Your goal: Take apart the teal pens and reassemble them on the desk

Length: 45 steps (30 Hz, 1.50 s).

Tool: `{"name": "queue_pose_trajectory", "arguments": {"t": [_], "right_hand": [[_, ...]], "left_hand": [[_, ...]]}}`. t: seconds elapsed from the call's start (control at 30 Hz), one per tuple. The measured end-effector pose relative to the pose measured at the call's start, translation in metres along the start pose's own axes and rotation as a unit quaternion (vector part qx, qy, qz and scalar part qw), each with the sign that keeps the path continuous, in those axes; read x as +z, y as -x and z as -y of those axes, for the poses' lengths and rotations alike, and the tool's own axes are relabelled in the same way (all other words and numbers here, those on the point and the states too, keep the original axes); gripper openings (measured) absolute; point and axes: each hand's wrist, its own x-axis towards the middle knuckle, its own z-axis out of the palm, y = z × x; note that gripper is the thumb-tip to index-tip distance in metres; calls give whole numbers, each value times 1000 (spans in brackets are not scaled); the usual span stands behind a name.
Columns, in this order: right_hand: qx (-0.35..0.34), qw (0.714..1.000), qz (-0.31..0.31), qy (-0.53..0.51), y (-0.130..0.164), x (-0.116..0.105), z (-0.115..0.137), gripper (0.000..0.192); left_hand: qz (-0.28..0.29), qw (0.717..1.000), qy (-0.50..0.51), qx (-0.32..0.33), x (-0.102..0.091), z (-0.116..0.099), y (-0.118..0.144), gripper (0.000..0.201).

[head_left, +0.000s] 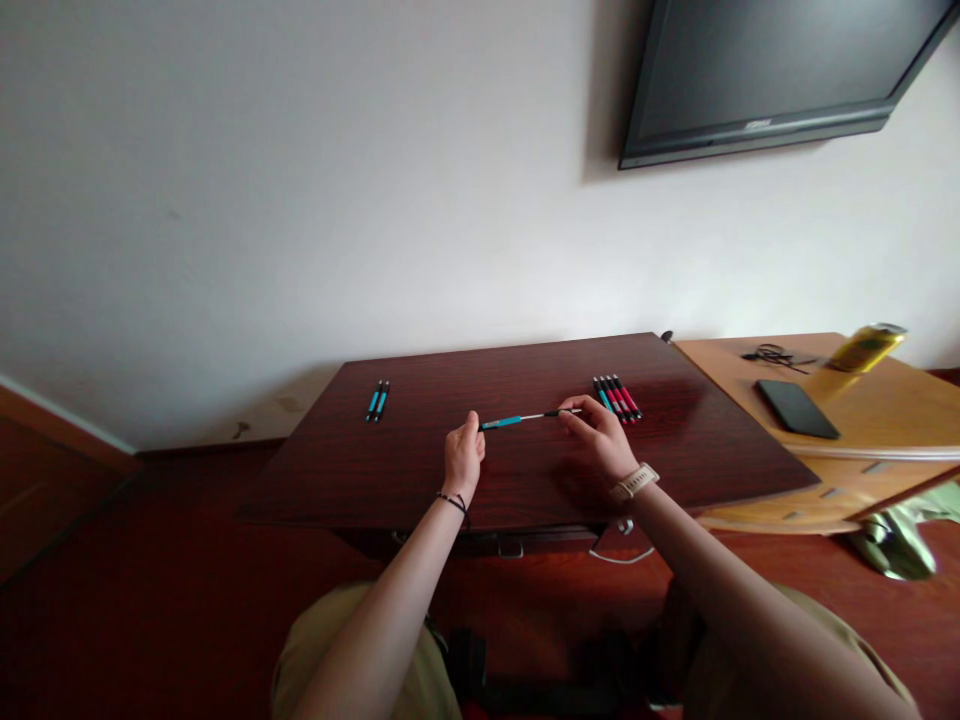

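Over the near part of the dark wooden table (525, 480), the left hand (463, 458) pinches the teal barrel end of a pen (517, 419) while the right hand (602, 437) pinches its other, thin end, holding it level just above the tabletop. Farther back, two teal pens (377, 401) lie at the left and a row of red and teal pens (617, 398) at the right. Beyond on the lighter desk (885, 415) rests a black phone (796, 408).

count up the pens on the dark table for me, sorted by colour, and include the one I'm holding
Blue pens lying at the left: 2
Blue pen held between the left hand and right hand, pulled partly apart: 1
Blue pen in the right group: 1
Red pens in the right group: 3, as far as the small picture shows
Total: 7
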Motion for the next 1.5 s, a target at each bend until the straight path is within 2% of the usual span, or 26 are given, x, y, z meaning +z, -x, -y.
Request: {"name": "queue_pose_trajectory", "arguments": {"t": [0.23, 0.47, 0.73, 0.87, 1.17, 1.5], "right_hand": [[-8, 1000, -4, -8, 0, -2, -2, 32], [-8, 1000, -7, -7, 0, 2, 3, 34], [-43, 999, 13, -10, 1, 13, 10, 24], [-36, 999, 8, -18, -2, 15, 7, 26], [-41, 998, 41, 0, -2, 20, 9, 27], [-35, 999, 1, -41, -4, 13, 5, 25]], "left_hand": [[11, 1000, 12, -5, -2, 2, -1, 68], [15, 1000, -18, -4, -2, 1, 0, 69], [26, 999, -26, -13, -2, 0, 1, 71], [27, 999, -22, -18, -2, -1, 2, 71], [37, 999, -26, -18, -2, 2, 1, 72], [19, 999, 7, -27, -1, -5, 2, 71]]}}
